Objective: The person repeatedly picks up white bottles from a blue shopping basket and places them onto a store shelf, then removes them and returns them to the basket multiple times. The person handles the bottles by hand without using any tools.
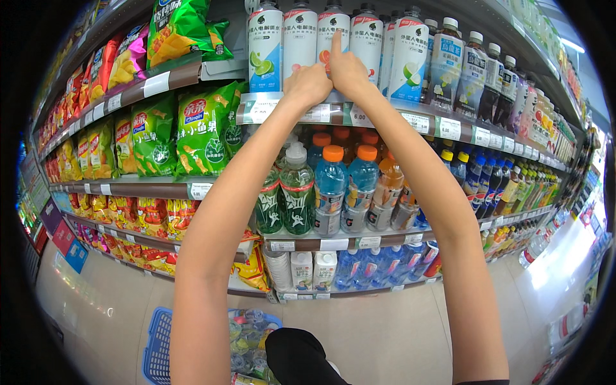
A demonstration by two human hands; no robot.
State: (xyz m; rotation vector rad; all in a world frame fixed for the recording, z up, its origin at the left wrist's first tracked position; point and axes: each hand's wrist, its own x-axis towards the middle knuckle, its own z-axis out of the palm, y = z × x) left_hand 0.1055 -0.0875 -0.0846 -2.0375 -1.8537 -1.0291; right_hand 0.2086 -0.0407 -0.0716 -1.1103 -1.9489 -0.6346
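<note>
Both my arms reach up to a shelf of white drink bottles with dark caps. My left hand [308, 85] is curled at the shelf edge, in front of a white bottle [299, 45]; its fingertips are hidden, so a grip cannot be made out. Beside it, my right hand [350, 72] has its index finger raised against or before a white bottle with a red citrus picture [332, 30]; the other fingers are bent. A white bottle with a lime picture [265, 53] stands left of my hands, and another with a green fruit picture [408, 62] stands to their right.
Green snack bags [204, 127] line the left shelves. Orange-capped sports drink bottles [331, 187] stand one shelf below my hands, above blue-tinted bottles [368, 267]. On the floor, a blue plastic basket [156, 346] holds plastic bottles, beside my dark-clothed leg [298, 356].
</note>
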